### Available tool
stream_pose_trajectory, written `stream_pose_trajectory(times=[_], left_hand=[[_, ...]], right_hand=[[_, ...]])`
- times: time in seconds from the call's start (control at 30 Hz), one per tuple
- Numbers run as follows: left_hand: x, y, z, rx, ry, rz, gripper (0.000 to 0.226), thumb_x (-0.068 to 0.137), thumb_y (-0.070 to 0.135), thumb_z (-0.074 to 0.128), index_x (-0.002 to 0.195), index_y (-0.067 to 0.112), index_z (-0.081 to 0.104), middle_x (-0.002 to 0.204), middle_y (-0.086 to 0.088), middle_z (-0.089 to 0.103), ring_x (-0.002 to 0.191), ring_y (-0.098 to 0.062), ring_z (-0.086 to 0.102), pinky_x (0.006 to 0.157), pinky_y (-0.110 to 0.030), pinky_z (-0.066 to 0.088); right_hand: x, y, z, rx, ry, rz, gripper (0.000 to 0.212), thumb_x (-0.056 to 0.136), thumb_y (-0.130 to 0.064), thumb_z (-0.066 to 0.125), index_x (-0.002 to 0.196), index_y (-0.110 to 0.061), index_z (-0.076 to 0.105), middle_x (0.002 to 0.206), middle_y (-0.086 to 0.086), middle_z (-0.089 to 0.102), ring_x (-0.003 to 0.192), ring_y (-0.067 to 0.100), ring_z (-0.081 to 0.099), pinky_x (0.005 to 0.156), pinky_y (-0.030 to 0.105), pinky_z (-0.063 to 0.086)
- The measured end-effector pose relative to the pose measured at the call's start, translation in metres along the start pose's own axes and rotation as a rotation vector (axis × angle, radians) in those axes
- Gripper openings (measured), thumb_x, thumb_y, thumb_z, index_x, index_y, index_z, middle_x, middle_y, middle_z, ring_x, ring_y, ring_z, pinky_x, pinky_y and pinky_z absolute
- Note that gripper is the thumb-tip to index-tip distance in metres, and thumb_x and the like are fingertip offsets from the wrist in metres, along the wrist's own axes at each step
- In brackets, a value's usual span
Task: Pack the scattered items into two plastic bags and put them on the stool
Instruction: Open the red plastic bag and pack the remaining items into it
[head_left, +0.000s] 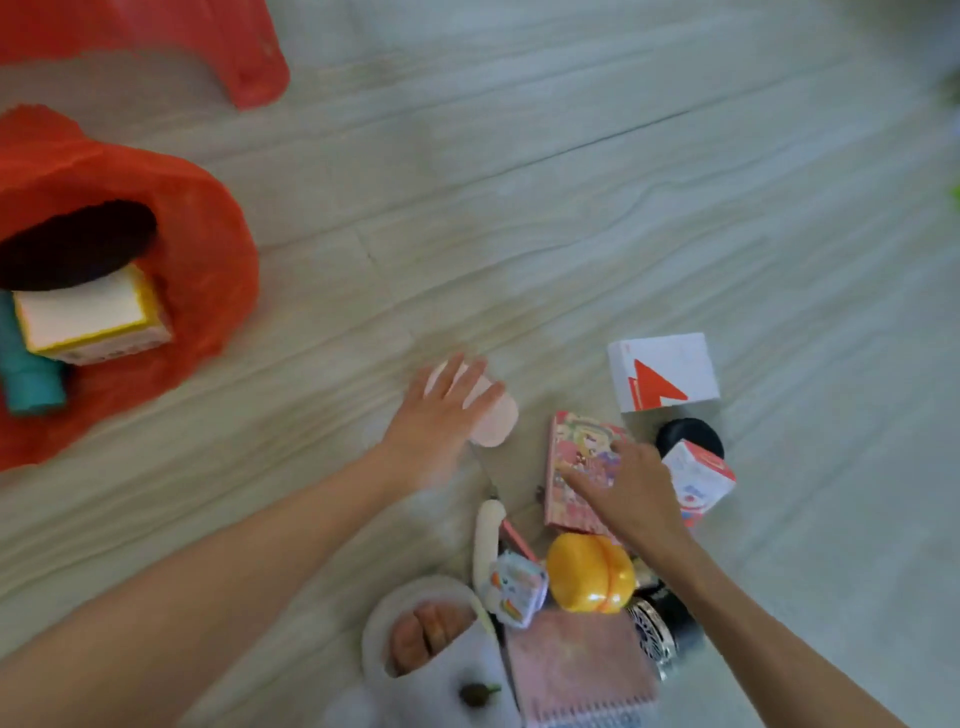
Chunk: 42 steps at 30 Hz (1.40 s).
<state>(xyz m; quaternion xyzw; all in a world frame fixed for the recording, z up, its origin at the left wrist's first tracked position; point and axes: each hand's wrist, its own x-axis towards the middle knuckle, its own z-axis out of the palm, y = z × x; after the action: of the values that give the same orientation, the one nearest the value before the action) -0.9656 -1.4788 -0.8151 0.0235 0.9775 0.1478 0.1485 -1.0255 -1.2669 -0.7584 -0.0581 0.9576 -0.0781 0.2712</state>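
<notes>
On a pale wood-grain floor, a red plastic bag (208, 270) lies at the left with its mouth gaping toward the pile — a yellow-edged box (91, 317), a teal cylinder (28, 374) and a dark round item (78, 244) already inside, so it is ready to take more. The red stool (249, 57) stands behind it at the top left, nothing on it yet as far as the frame shows. At centre the left hand (441, 415) lies with fingers spread and nearly straight over a pale pink pouch (493, 421), seemingly about to gather it. The right hand (628, 488) reaches onto a pink illustrated booklet (576, 457), fingers loosely curved — whether it grips is unclear. Around it wait a white box with a red arrow (665, 371), a yellow round case (589, 574) and a pink notebook (582, 670). No second bag can be made out.
</notes>
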Motion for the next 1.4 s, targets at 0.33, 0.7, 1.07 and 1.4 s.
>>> stream_pose_trajectory(times=[0.33, 0.7, 1.07, 1.4], left_hand=[[-0.013, 0.001, 0.002, -0.064, -0.076, -0.131, 0.080, 0.073, 0.037, 0.070, 0.139, 0.021, 0.028, 0.121, -0.014, 0.047, 0.110, -0.034, 0.048, 0.087, -0.039, 0.041], [-0.156, 0.014, -0.037, -0.817, 0.255, -0.839, 0.071, 0.080, 0.037, 0.066, 0.136, 0.012, 0.032, 0.129, -0.015, 0.050, 0.107, -0.030, 0.055, 0.083, -0.037, 0.049], [-0.240, 0.006, -0.130, -0.909, 0.506, -1.021, 0.065, 0.076, 0.040, 0.067, 0.129, 0.013, 0.040, 0.127, -0.013, 0.046, 0.108, -0.030, 0.051, 0.085, -0.039, 0.050], [-0.246, -0.085, -0.103, -0.424, 0.632, -1.014, 0.062, 0.074, 0.026, 0.068, 0.127, 0.008, 0.044, 0.124, -0.016, 0.043, 0.112, -0.034, 0.042, 0.095, -0.039, 0.037]], right_hand=[[0.000, 0.015, 0.022, 0.064, -0.201, 0.214, 0.114, 0.072, -0.056, 0.066, 0.145, -0.005, -0.005, 0.150, 0.017, 0.010, 0.137, 0.039, 0.014, 0.110, 0.045, 0.024], [-0.047, -0.036, -0.006, 0.587, -0.205, 0.150, 0.070, 0.055, -0.055, 0.061, 0.111, -0.013, 0.054, 0.113, 0.012, 0.057, 0.105, 0.030, 0.054, 0.094, 0.041, 0.045], [-0.143, -0.135, -0.058, 0.830, -0.471, -0.223, 0.033, 0.082, -0.032, 0.063, 0.106, -0.011, 0.056, 0.073, -0.001, 0.057, 0.061, 0.011, 0.054, 0.049, 0.020, 0.039], [-0.104, -0.265, -0.018, 0.408, -0.408, -0.465, 0.062, 0.078, -0.051, 0.061, 0.127, -0.015, 0.048, 0.116, 0.002, 0.057, 0.100, 0.019, 0.056, 0.080, 0.028, 0.045]])
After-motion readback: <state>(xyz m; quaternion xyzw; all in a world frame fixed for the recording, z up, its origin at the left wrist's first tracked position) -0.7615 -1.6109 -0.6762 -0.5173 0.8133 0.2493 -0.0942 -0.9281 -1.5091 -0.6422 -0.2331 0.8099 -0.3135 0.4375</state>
